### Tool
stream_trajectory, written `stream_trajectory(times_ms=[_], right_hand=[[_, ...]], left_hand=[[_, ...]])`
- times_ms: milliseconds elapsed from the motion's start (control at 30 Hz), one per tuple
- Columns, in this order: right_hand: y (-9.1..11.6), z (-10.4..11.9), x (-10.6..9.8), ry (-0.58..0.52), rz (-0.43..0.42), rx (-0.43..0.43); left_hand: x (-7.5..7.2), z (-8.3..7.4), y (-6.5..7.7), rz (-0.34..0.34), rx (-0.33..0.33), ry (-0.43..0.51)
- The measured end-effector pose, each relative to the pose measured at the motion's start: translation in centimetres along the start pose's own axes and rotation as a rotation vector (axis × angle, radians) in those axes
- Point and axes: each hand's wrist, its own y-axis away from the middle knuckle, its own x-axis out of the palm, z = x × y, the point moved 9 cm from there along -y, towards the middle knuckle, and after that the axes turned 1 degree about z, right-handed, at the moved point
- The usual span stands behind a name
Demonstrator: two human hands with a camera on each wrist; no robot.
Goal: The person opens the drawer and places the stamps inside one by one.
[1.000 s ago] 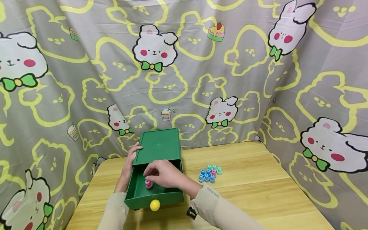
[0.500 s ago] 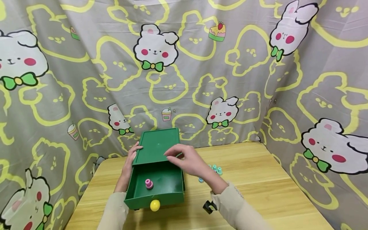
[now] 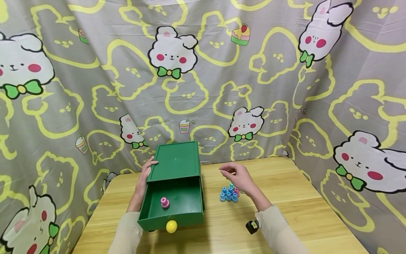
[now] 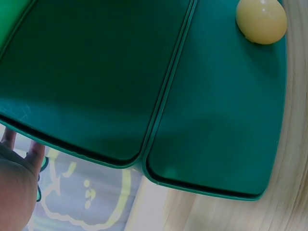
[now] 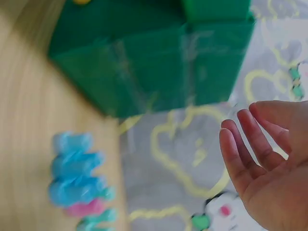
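Note:
A green drawer box stands on the table with its drawer pulled out toward me. On the drawer's front is a yellow knob. A pink stepped peg stands alone inside the drawer. My left hand rests against the box's left side, fingers extended along it. To the right of the box, my right hand hovers with bent, parted fingers and nothing in them. Just below it is a cluster of small pegs: several blue pegs, a pink peg and green ones, partly hidden by the hand.
The wooden table extends to the right and front. A patterned curtain hangs behind and along both sides. A small black device sits at the right wrist by the sleeve.
My right hand has lifted out of the drawer and moved right, to above the peg cluster, leaving the pink peg standing in the drawer. The left hand has stayed on the box.

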Motion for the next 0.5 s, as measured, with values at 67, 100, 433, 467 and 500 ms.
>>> stream_trajectory(times_ms=[67,100,433,467,500], right_hand=[[0.1,-1.9,-0.2,0.014,-0.019,0.036],[0.2,-2.8,-0.3,0.016,-0.026,0.056],[1.2,-9.1,-0.1,0.063,-0.033,0.173],[1.3,-9.5,-0.1,0.069,-0.032,0.178],[1.4,-9.8,-0.1,0.076,-0.032,0.179]], left_hand=[[0.0,-0.1,0.0,0.000,0.000,0.000],[0.0,-0.1,0.0,-0.001,0.001,-0.001],[-0.2,-0.1,-0.1,-0.016,-0.002,0.010],[-0.2,-0.1,-0.1,-0.014,-0.003,0.013],[-0.2,-0.1,-0.2,-0.012,-0.003,0.013]])
